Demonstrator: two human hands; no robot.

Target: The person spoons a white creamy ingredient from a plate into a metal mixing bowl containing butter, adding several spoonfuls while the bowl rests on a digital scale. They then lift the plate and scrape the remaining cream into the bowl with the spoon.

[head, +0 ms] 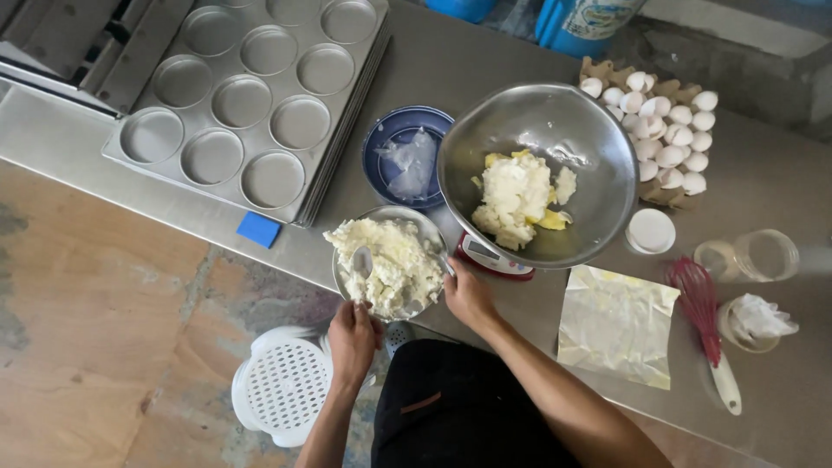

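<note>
A grey baking tray (251,104) with round cups lies at the far left of the steel bench (780,182), a blue sponge (259,230) just beside its near edge. A carton of eggshells (663,130) sits far right, with a red whisk (700,303) and greasy paper (615,325) nearer. A white stool (282,386) stands on the floor.

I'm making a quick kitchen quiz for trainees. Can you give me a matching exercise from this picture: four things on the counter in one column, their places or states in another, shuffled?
Things:
1. large steel bowl
2. red whisk
3. small bowl of white mixture
4. blue plate

Places or states:
A. gripped at its rim by both hands
B. sitting on a kitchen scale
C. lying beside greasy paper
D. next to the muffin tray, holding crumpled plastic

Pairs: 1-B, 2-C, 3-A, 4-D
</note>
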